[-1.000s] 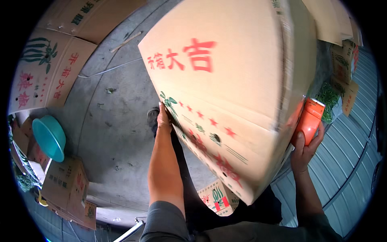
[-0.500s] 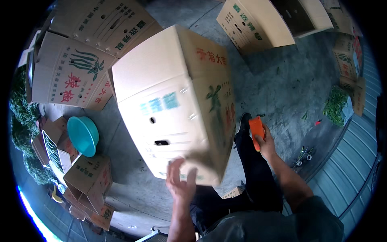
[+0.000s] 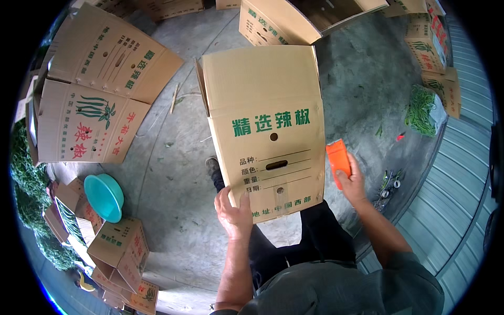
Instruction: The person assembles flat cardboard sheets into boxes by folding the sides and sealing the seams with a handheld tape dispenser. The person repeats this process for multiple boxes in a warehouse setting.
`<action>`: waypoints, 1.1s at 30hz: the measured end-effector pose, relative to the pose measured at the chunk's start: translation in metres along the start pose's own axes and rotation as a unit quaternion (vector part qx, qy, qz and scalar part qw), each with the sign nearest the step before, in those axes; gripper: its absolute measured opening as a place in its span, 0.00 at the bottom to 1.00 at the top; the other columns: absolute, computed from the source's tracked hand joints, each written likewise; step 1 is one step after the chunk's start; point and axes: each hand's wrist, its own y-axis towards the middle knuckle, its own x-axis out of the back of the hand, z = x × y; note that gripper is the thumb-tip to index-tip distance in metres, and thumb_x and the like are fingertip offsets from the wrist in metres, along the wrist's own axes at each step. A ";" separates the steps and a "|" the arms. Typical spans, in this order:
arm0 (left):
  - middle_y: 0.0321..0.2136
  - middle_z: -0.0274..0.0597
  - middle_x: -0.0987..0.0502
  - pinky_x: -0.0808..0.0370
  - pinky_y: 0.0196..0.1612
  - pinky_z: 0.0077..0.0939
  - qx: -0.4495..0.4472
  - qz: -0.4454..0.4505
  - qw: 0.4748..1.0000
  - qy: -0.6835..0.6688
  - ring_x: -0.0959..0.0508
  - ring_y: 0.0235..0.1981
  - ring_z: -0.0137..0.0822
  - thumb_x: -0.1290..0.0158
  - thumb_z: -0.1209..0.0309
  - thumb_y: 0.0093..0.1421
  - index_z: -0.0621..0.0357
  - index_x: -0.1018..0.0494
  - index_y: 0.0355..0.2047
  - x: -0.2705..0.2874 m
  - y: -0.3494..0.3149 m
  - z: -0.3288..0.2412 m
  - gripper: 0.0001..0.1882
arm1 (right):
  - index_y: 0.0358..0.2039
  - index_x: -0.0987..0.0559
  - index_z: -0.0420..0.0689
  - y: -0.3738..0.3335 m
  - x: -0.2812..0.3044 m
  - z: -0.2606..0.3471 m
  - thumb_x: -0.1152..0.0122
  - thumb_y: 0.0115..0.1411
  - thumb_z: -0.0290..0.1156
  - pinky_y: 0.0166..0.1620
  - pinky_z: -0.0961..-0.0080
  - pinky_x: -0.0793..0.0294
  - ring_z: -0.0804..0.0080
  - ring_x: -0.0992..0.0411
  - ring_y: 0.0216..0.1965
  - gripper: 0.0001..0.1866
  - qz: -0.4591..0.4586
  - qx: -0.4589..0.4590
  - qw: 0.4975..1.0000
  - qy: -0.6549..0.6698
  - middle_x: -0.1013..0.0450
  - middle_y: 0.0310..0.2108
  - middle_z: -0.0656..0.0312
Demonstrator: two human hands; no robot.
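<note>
A tall cardboard box (image 3: pixel 265 157) stands in front of my legs, with green print, two round holes and a slotted hand hole on the face toward me. Its top flaps point away from me, and clear tape crosses the edge nearest me. My left hand (image 3: pixel 233 212) grips the box's near left corner, thumb over the printed face and fingers along the side edge. Beside the box's right edge, my right hand (image 3: pixel 353 181) is wrapped round a bright orange, oblong hand tool (image 3: pixel 337 160). That tool is apart from the box, and its exact kind is unclear.
Large cardboard boxes stand at the left (image 3: pixel 89 121) and far side (image 3: pixel 273 23). A teal basin (image 3: pixel 104 198) sits at the left, near smaller open boxes (image 3: pixel 118 252). Green peppers (image 3: pixel 422 110) are heaped at the right by a corrugated metal wall (image 3: pixel 446 194).
The box has turned and straightened, its printed face now square to me. My left hand has settled on its near left corner. My right hand still holds the orange tool beside it.
</note>
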 end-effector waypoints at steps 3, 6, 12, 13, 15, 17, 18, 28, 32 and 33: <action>0.45 0.52 0.23 0.25 0.52 0.39 -0.035 0.049 0.996 -0.068 0.22 0.46 0.47 0.35 0.63 0.57 0.65 0.27 0.54 -0.010 0.025 -0.059 0.28 | 0.63 0.30 0.39 0.012 0.043 0.063 0.35 0.57 0.31 0.49 0.68 0.21 0.58 0.19 0.44 0.32 0.092 0.135 0.986 0.032 0.21 0.48 0.47; 0.44 0.49 0.20 0.24 0.50 0.35 0.059 0.296 0.905 -0.300 0.21 0.44 0.39 0.39 0.63 0.62 0.70 0.26 0.54 -0.014 0.065 -0.097 0.26 | 0.60 0.27 0.40 0.030 0.053 0.118 0.33 0.55 0.35 0.43 0.67 0.19 0.55 0.18 0.38 0.32 0.233 0.267 0.935 -0.002 0.20 0.43 0.48; 0.33 0.41 0.19 0.24 0.42 0.25 0.081 0.350 0.817 -0.451 0.21 0.34 0.29 0.46 0.72 0.67 0.72 0.22 0.45 0.030 0.085 -0.082 0.13 | 0.59 0.25 0.44 0.072 0.019 0.181 0.33 0.54 0.39 0.41 0.63 0.19 0.50 0.20 0.36 0.31 0.323 0.344 0.879 -0.067 0.20 0.42 0.50; 0.31 0.39 0.19 0.24 0.40 0.24 0.087 0.315 0.837 -0.438 0.22 0.32 0.28 0.46 0.73 0.67 0.71 0.21 0.44 0.042 0.086 -0.078 0.12 | 0.58 0.24 0.46 0.076 0.010 0.193 0.33 0.54 0.39 0.42 0.62 0.19 0.50 0.20 0.37 0.30 0.335 0.343 0.875 -0.066 0.20 0.43 0.50; 0.27 0.37 0.20 0.24 0.37 0.23 0.115 0.271 0.849 -0.438 0.23 0.29 0.26 0.46 0.77 0.65 0.69 0.20 0.38 0.060 0.098 -0.067 0.07 | 0.58 0.24 0.46 0.083 -0.008 0.218 0.33 0.55 0.39 0.43 0.61 0.19 0.50 0.20 0.38 0.29 0.346 0.347 0.870 -0.063 0.20 0.44 0.50; 0.23 0.36 0.24 0.26 0.31 0.24 0.137 0.177 0.810 -0.541 0.26 0.25 0.27 0.47 0.76 0.66 0.63 0.23 0.31 0.060 0.134 -0.027 0.06 | 0.58 0.25 0.45 0.101 -0.029 0.235 0.34 0.56 0.39 0.43 0.59 0.20 0.49 0.20 0.39 0.29 0.330 0.375 0.864 -0.068 0.21 0.46 0.50; 0.23 0.35 0.25 0.29 0.28 0.23 0.194 0.094 0.810 -0.546 0.27 0.24 0.27 0.49 0.75 0.66 0.63 0.22 0.31 0.060 0.158 -0.010 0.07 | 0.57 0.24 0.45 0.112 -0.042 0.238 0.34 0.55 0.39 0.44 0.59 0.20 0.49 0.20 0.40 0.29 0.315 0.372 0.869 -0.090 0.20 0.45 0.50; 0.34 0.58 0.18 0.25 0.44 0.47 0.158 -0.015 0.983 -0.087 0.19 0.38 0.53 0.56 0.49 0.71 0.66 0.24 0.51 -0.046 0.263 0.113 0.29 | 0.52 0.21 0.46 0.180 -0.123 0.243 0.33 0.55 0.42 0.46 0.58 0.22 0.48 0.21 0.41 0.25 0.326 0.265 0.880 -0.222 0.20 0.41 0.49; 0.41 0.65 0.19 0.27 0.51 0.53 0.118 -0.027 0.993 -0.004 0.22 0.48 0.65 0.59 0.48 0.71 0.65 0.23 0.50 -0.030 0.212 -0.005 0.30 | 0.52 0.21 0.48 0.177 -0.113 0.234 0.32 0.55 0.44 0.45 0.57 0.22 0.47 0.21 0.38 0.25 0.307 0.282 0.881 -0.224 0.19 0.40 0.49; 0.40 0.67 0.20 0.27 0.52 0.53 0.127 0.005 0.992 -0.019 0.22 0.48 0.65 0.58 0.47 0.71 0.66 0.22 0.47 -0.020 0.211 -0.018 0.31 | 0.52 0.21 0.48 0.176 -0.107 0.235 0.32 0.55 0.44 0.44 0.57 0.21 0.46 0.21 0.38 0.25 0.312 0.275 0.880 -0.230 0.19 0.39 0.49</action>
